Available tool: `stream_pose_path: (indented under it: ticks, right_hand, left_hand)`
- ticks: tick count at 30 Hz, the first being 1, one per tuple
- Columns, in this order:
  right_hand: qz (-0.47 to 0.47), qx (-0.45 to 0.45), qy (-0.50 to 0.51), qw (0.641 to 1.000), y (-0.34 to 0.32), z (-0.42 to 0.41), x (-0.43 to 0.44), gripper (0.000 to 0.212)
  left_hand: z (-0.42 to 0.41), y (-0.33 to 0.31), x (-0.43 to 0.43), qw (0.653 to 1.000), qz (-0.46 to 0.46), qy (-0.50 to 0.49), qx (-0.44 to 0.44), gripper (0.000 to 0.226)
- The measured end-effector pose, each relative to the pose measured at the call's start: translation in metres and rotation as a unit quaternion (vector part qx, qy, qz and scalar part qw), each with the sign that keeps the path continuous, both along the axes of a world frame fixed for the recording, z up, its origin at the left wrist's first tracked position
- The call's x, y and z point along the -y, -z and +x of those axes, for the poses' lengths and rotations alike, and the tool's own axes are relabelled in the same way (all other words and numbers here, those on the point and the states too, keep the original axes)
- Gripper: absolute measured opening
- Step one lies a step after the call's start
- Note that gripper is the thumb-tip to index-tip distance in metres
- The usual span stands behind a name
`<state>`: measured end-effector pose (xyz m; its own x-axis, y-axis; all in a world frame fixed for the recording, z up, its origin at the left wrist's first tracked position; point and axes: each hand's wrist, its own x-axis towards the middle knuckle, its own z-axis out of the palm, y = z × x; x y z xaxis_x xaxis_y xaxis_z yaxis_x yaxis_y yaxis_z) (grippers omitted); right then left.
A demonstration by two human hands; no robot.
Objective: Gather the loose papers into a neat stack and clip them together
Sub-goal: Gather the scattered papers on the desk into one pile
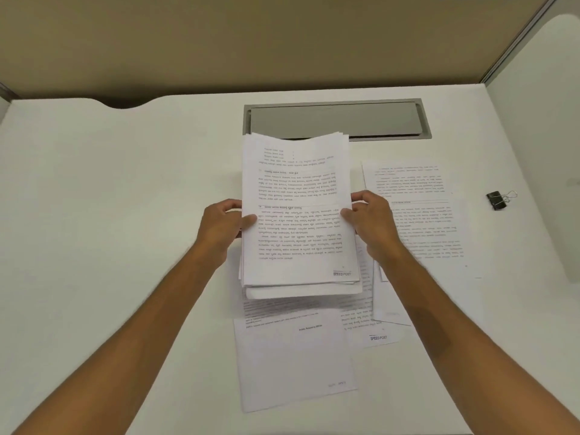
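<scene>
A stack of printed white papers [298, 189] is held up above the desk, its edges a little uneven. My left hand [221, 226] grips its left edge and my right hand [373, 222] grips its right edge, thumbs on the top sheet. Loose sheets still lie on the desk: one below the stack [292, 365], one with a "SPEED POST" mark [378, 335], and one to the right [420, 196], partly under my right forearm. A black binder clip [497, 200] with silver handles lies on the desk at the far right, apart from both hands.
The white desk [110, 215] has a grey cable-tray lid [335, 120] set in it just behind the stack. A beige partition wall [251, 42] closes the back, and a white divider [539, 120] stands on the right.
</scene>
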<state>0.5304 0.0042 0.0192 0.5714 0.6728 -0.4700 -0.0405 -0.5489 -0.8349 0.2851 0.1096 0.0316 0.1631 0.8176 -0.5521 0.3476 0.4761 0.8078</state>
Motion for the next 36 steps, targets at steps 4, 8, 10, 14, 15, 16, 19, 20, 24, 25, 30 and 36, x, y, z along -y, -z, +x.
stream_pose_path:
  ticks: [4,8,10,14,15,16,19,20,24,25,30,36]
  right_hand:
    - [-0.033,0.035,-0.055,0.997,0.014,-0.033,0.042,0.012]
    - [-0.068,0.103,-0.103,0.987,0.024,-0.059,0.078,0.007]
    - [-0.081,0.139,-0.123,0.979,0.03,-0.072,0.095,0.006]
    - [-0.13,0.22,-0.144,0.956,0.036,-0.094,0.121,0.012]
    - [-0.144,0.229,-0.146,0.951,0.036,-0.099,0.125,0.015]
    - [-0.156,0.236,-0.147,0.948,0.037,-0.102,0.128,0.016]
    - [-0.177,0.24,-0.14,0.944,0.037,-0.113,0.131,0.018]
    - [-0.18,0.235,-0.135,0.945,0.038,-0.115,0.13,0.02]
    - [-0.188,0.219,-0.11,0.951,0.041,-0.117,0.124,0.028]
    - [-0.188,0.213,-0.105,0.953,0.043,-0.116,0.122,0.029]
    - [-0.203,0.16,-0.046,0.965,0.043,-0.114,0.119,0.028]
    - [-0.179,0.073,-0.002,0.981,0.042,-0.11,0.121,0.019]
  left_hand:
    - [-0.034,0.021,0.049,0.998,-0.024,-0.018,-0.053,0.02]
    - [-0.056,0.032,0.095,0.994,-0.02,-0.036,-0.101,0.021]
    - [-0.061,0.032,0.117,0.991,-0.009,-0.039,-0.13,0.02]
    - [-0.067,0.033,0.148,0.983,0.029,-0.038,-0.175,0.025]
    - [-0.067,0.034,0.153,0.981,0.037,-0.037,-0.185,0.026]
    - [-0.066,0.035,0.156,0.979,0.044,-0.034,-0.195,0.025]
    - [-0.064,0.037,0.162,0.982,0.042,-0.037,-0.182,0.025]
    - [-0.063,0.039,0.163,0.982,0.038,-0.04,-0.178,0.025]
    - [-0.064,0.045,0.16,0.984,0.021,-0.033,-0.173,0.018]
    - [-0.065,0.045,0.159,0.985,0.013,-0.036,-0.166,0.018]
    - [-0.069,0.045,0.156,0.989,-0.006,-0.043,-0.14,0.024]
    - [-0.078,0.043,0.153,0.994,-0.02,-0.062,-0.093,0.048]
